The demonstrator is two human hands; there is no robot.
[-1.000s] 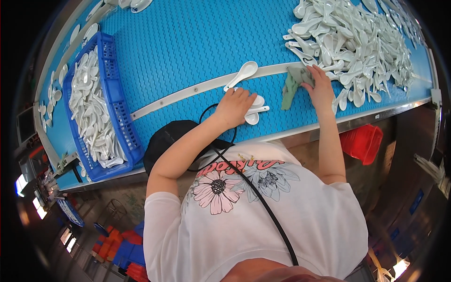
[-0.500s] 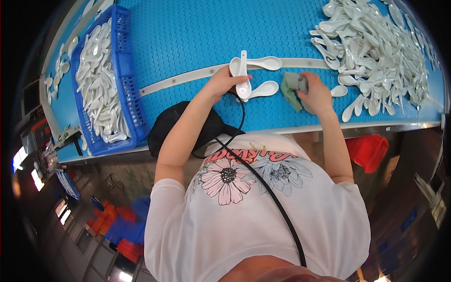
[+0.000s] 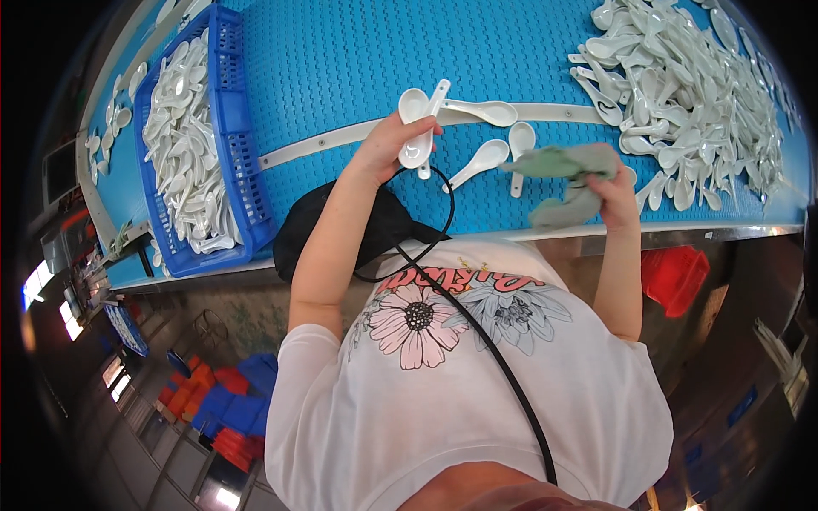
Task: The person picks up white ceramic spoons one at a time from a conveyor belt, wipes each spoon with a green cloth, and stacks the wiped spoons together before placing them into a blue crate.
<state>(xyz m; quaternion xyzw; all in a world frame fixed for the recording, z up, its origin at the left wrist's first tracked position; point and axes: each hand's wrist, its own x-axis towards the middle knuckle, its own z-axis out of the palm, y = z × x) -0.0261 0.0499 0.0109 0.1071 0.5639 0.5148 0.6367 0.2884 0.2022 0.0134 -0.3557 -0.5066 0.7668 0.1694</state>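
Note:
My left hand (image 3: 385, 152) grips a couple of white soup spoons (image 3: 417, 126) above the blue conveyor belt (image 3: 341, 60). My right hand (image 3: 615, 198) holds a crumpled grey-green cloth (image 3: 562, 166) over the belt's near edge. Between my hands three loose white spoons (image 3: 487, 157) lie on the belt, beside a white guide strip (image 3: 315, 146). A large heap of white spoons (image 3: 690, 85) covers the belt at the upper right, just beyond my right hand.
A blue plastic basket (image 3: 249, 175) filled with white spoons sits on the belt at the left. A black bag (image 3: 375, 230) hangs at my front against the belt's metal edge. A red bin (image 3: 677, 277) stands below at the right; coloured crates lie on the floor lower left.
My left hand has picked spoons up off the belt and holds them raised. My right hand with the cloth has drawn back from the heap toward the belt's near edge.

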